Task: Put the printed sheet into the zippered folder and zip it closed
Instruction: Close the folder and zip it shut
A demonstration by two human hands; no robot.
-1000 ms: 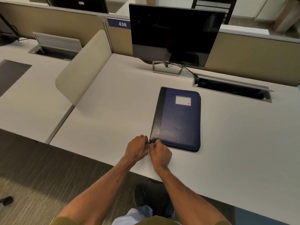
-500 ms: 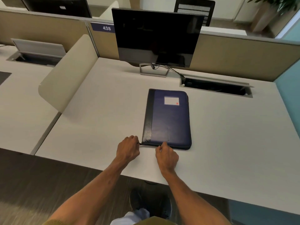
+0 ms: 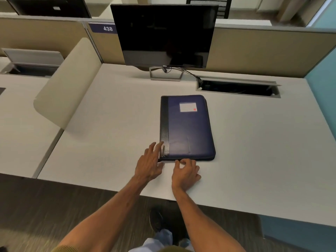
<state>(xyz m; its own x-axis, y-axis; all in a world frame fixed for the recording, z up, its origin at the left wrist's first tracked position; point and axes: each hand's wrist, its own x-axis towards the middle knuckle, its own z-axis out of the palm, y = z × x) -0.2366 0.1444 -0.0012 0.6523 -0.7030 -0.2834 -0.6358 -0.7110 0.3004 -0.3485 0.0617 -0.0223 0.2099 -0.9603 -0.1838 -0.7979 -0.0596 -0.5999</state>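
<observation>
Though closed, a navy zippered folder [image 3: 189,128], black-spined, white-labelled.

My folder [image 3: 189,128] is navy blue with a black strip down its spine side and a white lined label [image 3: 188,107] bearing a small red mark. The desk [image 3: 112,113] is pale grey-white. The monitor [image 3: 163,33] is black, the partition [image 3: 263,50] tan, its number tag [image 3: 103,28] purple with white digits.
</observation>
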